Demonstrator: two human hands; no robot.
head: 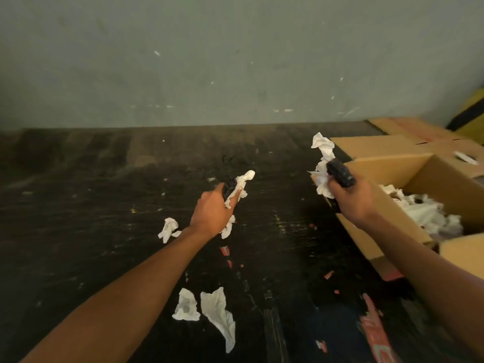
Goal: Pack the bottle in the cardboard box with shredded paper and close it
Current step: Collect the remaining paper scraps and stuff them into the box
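gripping white paper and something black, left hand [213,212] and right hand [349,199] fisted beside cardboard box [408,179].

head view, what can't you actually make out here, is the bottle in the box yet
- Bottle: not identifiable; head view, white paper covers the cardboard box interior, right frame edge cuts it off.
- Dark object in right hand: blurred, partly wrapped by fingers and paper.
- Dark object in left hand: mostly hidden by the hand.
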